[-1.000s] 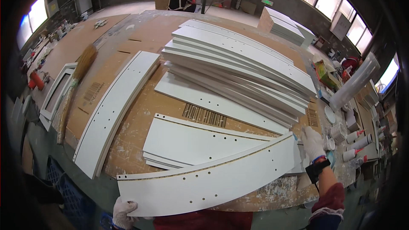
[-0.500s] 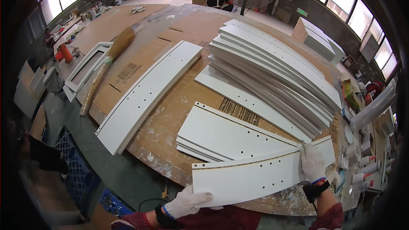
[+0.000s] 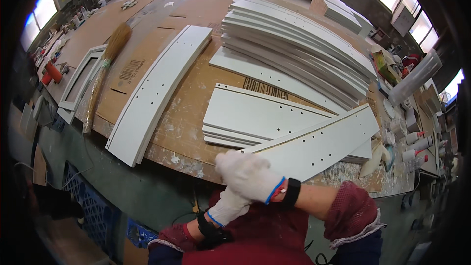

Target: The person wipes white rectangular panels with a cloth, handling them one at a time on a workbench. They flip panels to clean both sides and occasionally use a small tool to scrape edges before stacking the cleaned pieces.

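A white drilled panel (image 3: 321,147) with a dark groove along its far edge lies slanted at the table's front, its right end higher up over other panels. At its near left end my right hand (image 3: 250,174), in a white knitted glove, is curled closed and crosses over my left hand. What its fingers hold, if anything, is hidden. My left hand (image 3: 228,206), gloved too, sits right under it, its fingers covered by the right one. Behind them rests a short stack of similar panels (image 3: 255,113), partly under the slanted one.
A tall, fanned stack of white panels (image 3: 299,44) stands farther back. Another long panel pile (image 3: 162,88) lies left on the cardboard-covered table (image 3: 181,137). Beyond are a straw broom (image 3: 105,68) and a white frame (image 3: 81,78). Bottles (image 3: 419,145) crowd the right edge.
My right hand has left the panel's right end and come across to my left hand. The panel has turned, its right end swinging away from me. The view has shifted.
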Demonstrator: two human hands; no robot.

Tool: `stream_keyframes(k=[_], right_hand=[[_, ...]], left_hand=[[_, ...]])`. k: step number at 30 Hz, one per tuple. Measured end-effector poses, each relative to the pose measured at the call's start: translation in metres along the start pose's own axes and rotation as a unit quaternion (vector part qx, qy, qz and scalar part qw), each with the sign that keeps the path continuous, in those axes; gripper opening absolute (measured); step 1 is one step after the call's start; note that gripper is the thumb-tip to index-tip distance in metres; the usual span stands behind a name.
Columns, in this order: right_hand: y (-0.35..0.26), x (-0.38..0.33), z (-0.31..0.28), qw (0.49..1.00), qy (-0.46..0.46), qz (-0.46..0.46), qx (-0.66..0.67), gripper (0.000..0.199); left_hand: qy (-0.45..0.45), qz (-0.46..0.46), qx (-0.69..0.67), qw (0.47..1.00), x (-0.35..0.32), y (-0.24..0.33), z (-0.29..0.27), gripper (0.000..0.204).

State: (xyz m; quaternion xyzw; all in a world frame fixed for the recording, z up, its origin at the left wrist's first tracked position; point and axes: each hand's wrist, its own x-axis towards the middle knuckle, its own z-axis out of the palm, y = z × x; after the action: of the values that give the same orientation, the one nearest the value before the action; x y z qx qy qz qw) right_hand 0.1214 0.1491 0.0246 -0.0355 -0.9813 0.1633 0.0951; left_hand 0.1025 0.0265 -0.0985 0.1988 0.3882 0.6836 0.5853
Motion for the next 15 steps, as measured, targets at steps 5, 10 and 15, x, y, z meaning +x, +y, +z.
stream_keyframes(k=[5, 10, 15], right_hand=[[0.008, -0.015, -0.015, 0.998, -0.001, -0.011, 0.058, 0.018], [0.157, -0.143, -0.1, 0.906, -0.01, 0.279, -0.319, 0.017], [0.188, -0.193, -0.093, 0.831, 0.02, 0.448, -0.328, 0.025]], left_hand=[[-0.116, -0.083, -0.28, 0.949, 0.001, 0.031, 0.009, 0.051], [-0.008, -0.052, -0.307, 0.95, 0.0, 0.05, 0.02, 0.055], [0.089, 0.252, 0.677, 0.685, 0.006, 0.065, 0.028, 0.036]])
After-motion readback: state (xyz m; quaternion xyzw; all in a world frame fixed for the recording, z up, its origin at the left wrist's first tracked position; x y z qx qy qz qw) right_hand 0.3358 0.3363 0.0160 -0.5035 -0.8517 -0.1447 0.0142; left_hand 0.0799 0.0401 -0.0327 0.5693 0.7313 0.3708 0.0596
